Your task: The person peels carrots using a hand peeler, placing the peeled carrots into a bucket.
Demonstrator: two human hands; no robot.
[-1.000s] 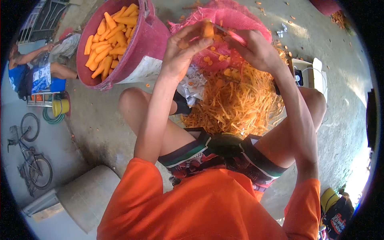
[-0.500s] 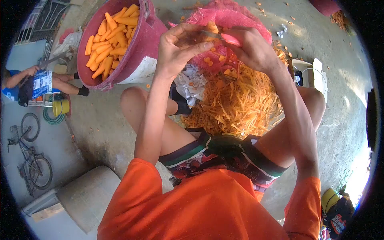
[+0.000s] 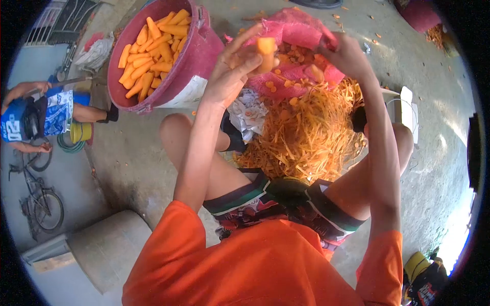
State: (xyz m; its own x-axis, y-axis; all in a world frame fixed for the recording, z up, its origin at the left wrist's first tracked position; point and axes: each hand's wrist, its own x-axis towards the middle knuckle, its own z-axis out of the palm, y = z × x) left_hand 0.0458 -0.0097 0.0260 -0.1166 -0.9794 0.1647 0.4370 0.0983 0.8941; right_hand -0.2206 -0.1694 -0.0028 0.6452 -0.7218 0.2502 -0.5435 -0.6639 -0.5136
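My left hand holds a peeled carrot upright between thumb and fingers, its flat cut end toward me. To the right, my right hand is closed around a pink-handled knife; its blade is hard to make out. Under both hands lies a pink mesh sack with cut carrot ends on it. Below that, a large heap of carrot peelings spreads between my legs. A maroon tub full of peeled carrots stands at the left.
Crumpled paper lies beside my foot. A white box stands at the right. Another person in blue is at the far left, holding a long tool, near a bicycle and a yellow bucket. Carrot scraps dot the concrete floor.
My hands have moved apart: the right hand with the knife went right, away from the carrot. My left hand now shows the carrot's cut end. The person at left has shifted posture.
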